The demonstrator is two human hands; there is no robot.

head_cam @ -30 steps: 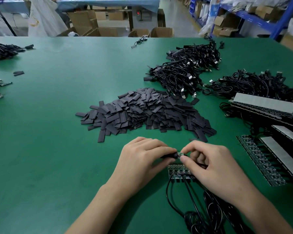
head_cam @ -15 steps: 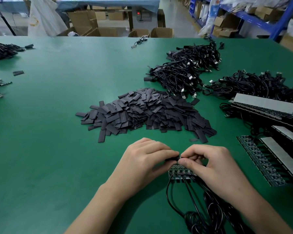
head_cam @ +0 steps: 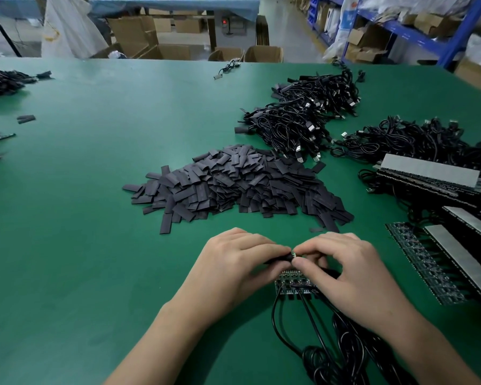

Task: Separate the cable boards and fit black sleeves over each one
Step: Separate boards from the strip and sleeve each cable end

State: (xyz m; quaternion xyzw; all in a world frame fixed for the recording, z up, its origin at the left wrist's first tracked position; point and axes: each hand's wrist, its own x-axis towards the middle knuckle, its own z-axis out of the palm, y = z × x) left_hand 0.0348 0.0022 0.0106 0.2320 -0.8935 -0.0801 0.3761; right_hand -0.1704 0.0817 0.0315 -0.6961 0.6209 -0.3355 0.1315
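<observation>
Black sleeve (head_cam: 278,260) is pinched in the left hand (head_cam: 233,270). The right hand (head_cam: 350,276) pinches a small cable board (head_cam: 294,254) at its mouth, above the board strip (head_cam: 290,285).

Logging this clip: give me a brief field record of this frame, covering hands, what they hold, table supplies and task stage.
Left hand: pinches black sleeve
Right hand: pinches small board, tip at the sleeve's mouth
Beneath hands: joined board strip with cables, on green table
Supplies: sleeve pile beyond hands; cable bundles far right
Stage: sleeve apparently being fitted, not fully on
</observation>
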